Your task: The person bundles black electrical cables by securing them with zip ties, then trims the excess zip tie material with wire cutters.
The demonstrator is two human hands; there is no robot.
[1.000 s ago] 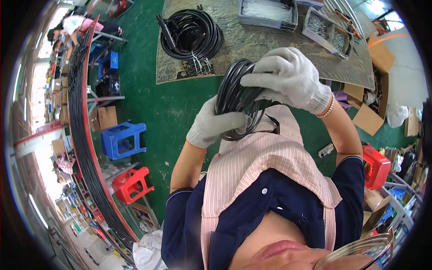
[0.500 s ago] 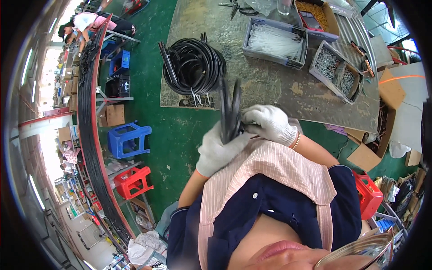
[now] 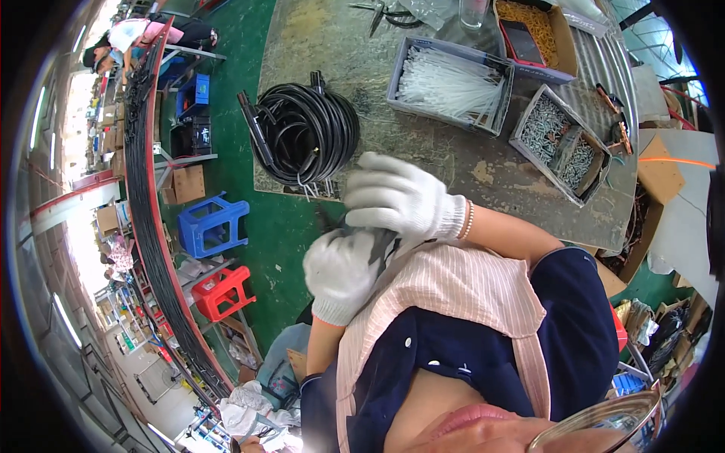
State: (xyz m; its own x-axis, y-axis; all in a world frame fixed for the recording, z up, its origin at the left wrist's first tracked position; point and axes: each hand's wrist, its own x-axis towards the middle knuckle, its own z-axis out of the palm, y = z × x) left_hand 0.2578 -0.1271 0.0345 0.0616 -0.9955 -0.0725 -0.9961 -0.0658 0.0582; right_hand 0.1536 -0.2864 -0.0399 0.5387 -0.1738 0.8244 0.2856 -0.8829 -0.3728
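Both my hands wear white knit gloves. In front of my apron, my left hand [image 3: 341,273] is closed around a bundle of black cable [image 3: 329,219]; most of the bundle is hidden by the gloves. Just above it, my right hand [image 3: 400,198] reaches across with its fingers stretched and slightly apart, over the top of the cable. Whether its palm touches the cable is hidden. On the table's near left corner, just beyond my hands, lies a big coil of black cable [image 3: 343,132] with white ties at its near side.
The worn table [image 3: 442,162] carries a box of white cable ties [image 3: 449,83], a divided box of screws [image 3: 547,124], a box of yellow pieces [image 3: 555,34] and pliers [image 3: 615,121]. Blue [image 3: 214,226] and red [image 3: 223,293] stools stand left, beside a long rack of black cables [image 3: 143,189].
My right hand has gone from gripping near the bundle to stretching its fingers over it. The upright cable loops have tipped down to the left, and my left hand has turned and shifted slightly left.
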